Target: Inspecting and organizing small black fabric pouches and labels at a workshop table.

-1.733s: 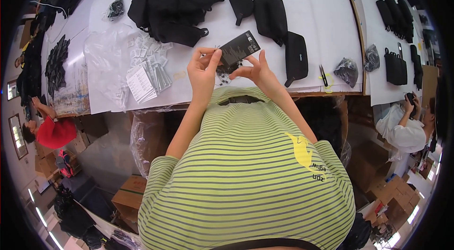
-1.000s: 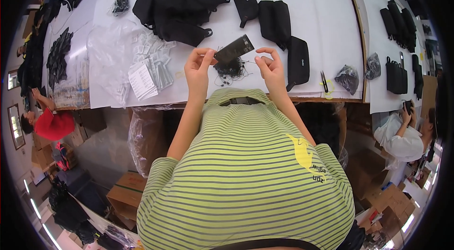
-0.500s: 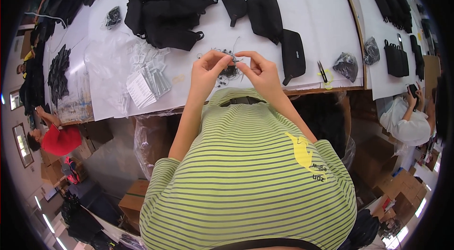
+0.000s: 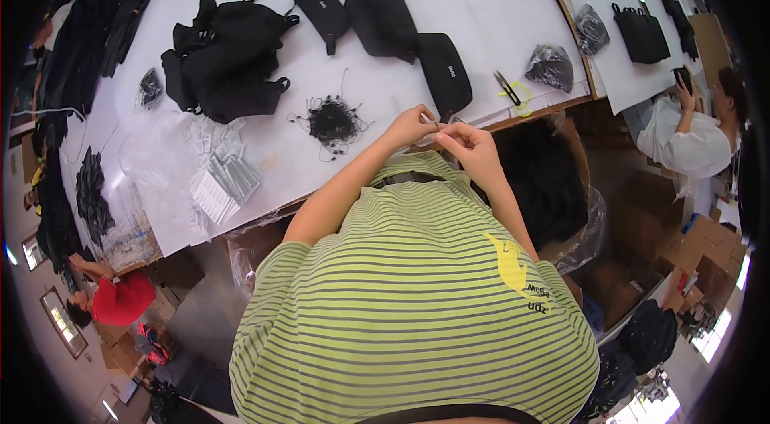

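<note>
Both my hands meet at the table's front edge, just below a black zip pouch [image 4: 446, 79]. My left hand [image 4: 411, 127] has its fingers pinched, with a thin, small item at the tips. Against it, my right hand [image 4: 473, 148] pinches too; what lies between its fingertips is too small to name. The pouch's lower end with its short tab comes close to my fingers. To the left of my hands sits a tangled heap of thin black cords [image 4: 333, 121] with small dark ends.
Two more black pouches [image 4: 322, 13] [image 4: 382, 21] and a heap of black bags [image 4: 233, 55] lie farther back. White tags [image 4: 216, 195] are at left. Thread snips [image 4: 507, 89] and a plastic-wrapped black bundle [image 4: 550, 68] are at right. A person in white [image 4: 682, 135] holds a phone.
My hands have moved right, off the cord heap and over to the pouch's lower end. The cord heap now shows uncovered, and the whole view has shifted.
</note>
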`<act>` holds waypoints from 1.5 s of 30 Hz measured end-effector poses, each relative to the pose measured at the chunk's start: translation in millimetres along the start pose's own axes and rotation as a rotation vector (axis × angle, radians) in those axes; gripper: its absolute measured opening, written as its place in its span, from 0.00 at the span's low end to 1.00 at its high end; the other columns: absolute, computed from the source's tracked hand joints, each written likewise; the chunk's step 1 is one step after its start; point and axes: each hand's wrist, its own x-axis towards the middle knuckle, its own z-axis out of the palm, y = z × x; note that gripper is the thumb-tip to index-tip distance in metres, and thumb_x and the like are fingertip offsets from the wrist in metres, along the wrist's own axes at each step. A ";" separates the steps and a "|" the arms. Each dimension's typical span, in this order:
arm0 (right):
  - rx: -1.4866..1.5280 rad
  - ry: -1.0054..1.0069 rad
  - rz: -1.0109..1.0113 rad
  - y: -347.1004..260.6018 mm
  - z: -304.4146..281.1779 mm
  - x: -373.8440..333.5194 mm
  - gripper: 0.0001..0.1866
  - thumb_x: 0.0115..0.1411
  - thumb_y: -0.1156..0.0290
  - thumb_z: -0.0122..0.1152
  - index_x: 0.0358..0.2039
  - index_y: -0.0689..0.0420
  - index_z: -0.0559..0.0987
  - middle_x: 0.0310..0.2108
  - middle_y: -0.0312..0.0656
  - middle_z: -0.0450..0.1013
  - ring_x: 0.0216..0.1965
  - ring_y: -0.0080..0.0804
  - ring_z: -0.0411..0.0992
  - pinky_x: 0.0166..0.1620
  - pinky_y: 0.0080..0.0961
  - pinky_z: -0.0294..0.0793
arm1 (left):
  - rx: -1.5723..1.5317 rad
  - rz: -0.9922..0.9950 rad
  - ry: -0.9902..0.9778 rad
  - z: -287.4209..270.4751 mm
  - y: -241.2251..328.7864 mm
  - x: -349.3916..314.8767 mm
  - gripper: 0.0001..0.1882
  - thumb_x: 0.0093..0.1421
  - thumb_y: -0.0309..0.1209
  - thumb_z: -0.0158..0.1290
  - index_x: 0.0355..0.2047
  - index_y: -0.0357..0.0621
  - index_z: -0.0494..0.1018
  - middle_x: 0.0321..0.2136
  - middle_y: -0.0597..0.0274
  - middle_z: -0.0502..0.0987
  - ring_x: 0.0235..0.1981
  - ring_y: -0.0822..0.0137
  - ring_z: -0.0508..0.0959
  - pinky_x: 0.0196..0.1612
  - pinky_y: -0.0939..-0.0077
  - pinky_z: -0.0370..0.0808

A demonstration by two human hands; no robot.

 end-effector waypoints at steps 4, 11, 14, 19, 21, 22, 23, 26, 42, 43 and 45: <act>-0.049 0.098 0.034 18.4 -39.0 -19.3 0.06 0.57 0.72 0.60 0.29 0.62 0.79 0.20 0.25 0.69 0.20 0.07 0.56 0.23 0.08 0.51 | 0.358 -0.008 0.107 32.3 10.1 21.4 0.22 0.47 0.46 0.60 0.30 0.40 0.74 0.26 0.55 0.76 0.27 0.57 0.77 0.31 0.67 0.73; -0.161 0.180 0.043 32.6 -63.8 -12.7 0.07 0.57 0.71 0.61 0.30 0.62 0.80 0.18 0.24 0.67 0.19 0.07 0.55 0.23 0.10 0.48 | 0.223 0.201 0.374 23.9 -7.8 10.4 0.14 0.47 0.36 0.62 0.26 0.38 0.73 0.26 0.56 0.75 0.26 0.60 0.76 0.29 0.69 0.71; -0.158 0.165 0.037 53.0 -62.3 7.1 0.08 0.57 0.70 0.60 0.30 0.62 0.79 0.19 0.25 0.69 0.20 0.07 0.57 0.24 0.09 0.51 | 0.093 0.217 0.460 -5.2 9.4 -30.1 0.09 0.49 0.29 0.60 0.28 0.38 0.73 0.27 0.56 0.74 0.25 0.62 0.74 0.30 0.71 0.71; 0.064 0.191 -0.134 53.0 -33.2 52.2 0.08 0.58 0.68 0.59 0.29 0.60 0.79 0.15 0.22 0.60 0.18 0.08 0.52 0.21 0.13 0.47 | -0.045 0.293 0.751 -41.6 -1.3 -93.8 0.06 0.52 0.23 0.57 0.31 0.40 0.73 0.32 0.60 0.74 0.27 0.70 0.74 0.31 0.78 0.71; 0.085 0.166 -0.198 61.7 -23.8 78.8 0.08 0.58 0.68 0.59 0.30 0.60 0.79 0.16 0.22 0.63 0.19 0.08 0.53 0.21 0.14 0.48 | -0.185 0.282 0.850 -50.6 -5.4 -114.3 0.05 0.54 0.22 0.55 0.32 0.40 0.73 0.36 0.61 0.76 0.28 0.72 0.75 0.33 0.80 0.71; 0.048 0.175 -0.204 65.3 -20.6 91.8 0.09 0.58 0.67 0.58 0.30 0.59 0.79 0.15 0.23 0.63 0.19 0.08 0.54 0.22 0.13 0.49 | -0.383 0.251 0.811 -55.7 -7.1 -124.0 0.05 0.55 0.21 0.54 0.33 0.40 0.72 0.39 0.59 0.76 0.31 0.74 0.75 0.34 0.81 0.71; 0.013 0.181 -0.212 67.3 -18.1 104.5 0.10 0.58 0.65 0.58 0.29 0.59 0.79 0.14 0.23 0.64 0.19 0.08 0.55 0.22 0.12 0.50 | -0.579 0.221 0.770 -60.1 -7.6 -132.9 0.06 0.56 0.20 0.52 0.34 0.40 0.71 0.43 0.57 0.76 0.33 0.75 0.75 0.36 0.82 0.71; -0.615 0.278 -0.280 61.1 -7.7 129.8 0.15 0.56 0.61 0.60 0.40 0.55 0.77 0.31 0.39 0.70 0.33 0.27 0.67 0.37 0.24 0.64 | -0.601 0.307 0.851 -70.0 -2.6 -155.6 0.08 0.58 0.17 0.47 0.37 0.40 0.68 0.43 0.53 0.76 0.34 0.76 0.74 0.39 0.83 0.71; -0.497 -0.782 -0.527 -104.4 142.4 49.0 0.09 0.52 0.69 0.61 0.33 0.58 0.78 0.24 0.42 0.74 0.25 0.34 0.73 0.33 0.25 0.71 | -0.705 0.532 0.977 -141.0 53.4 -242.7 0.09 0.60 0.19 0.45 0.41 0.40 0.62 0.38 0.47 0.75 0.38 0.60 0.78 0.41 0.74 0.75; -0.468 -0.672 -0.565 -104.6 143.6 45.4 0.08 0.52 0.69 0.61 0.32 0.58 0.78 0.22 0.41 0.73 0.23 0.34 0.72 0.30 0.25 0.71 | -0.605 0.505 1.059 -145.4 54.9 -243.3 0.10 0.60 0.18 0.45 0.42 0.40 0.63 0.43 0.47 0.73 0.44 0.59 0.76 0.47 0.74 0.73; -0.488 -0.615 -0.596 -106.1 143.4 41.3 0.08 0.51 0.73 0.62 0.32 0.62 0.77 0.23 0.39 0.74 0.23 0.25 0.71 0.26 0.18 0.68 | -0.542 0.492 1.160 -146.3 58.3 -245.9 0.13 0.58 0.20 0.49 0.43 0.38 0.64 0.44 0.53 0.70 0.46 0.66 0.72 0.47 0.78 0.69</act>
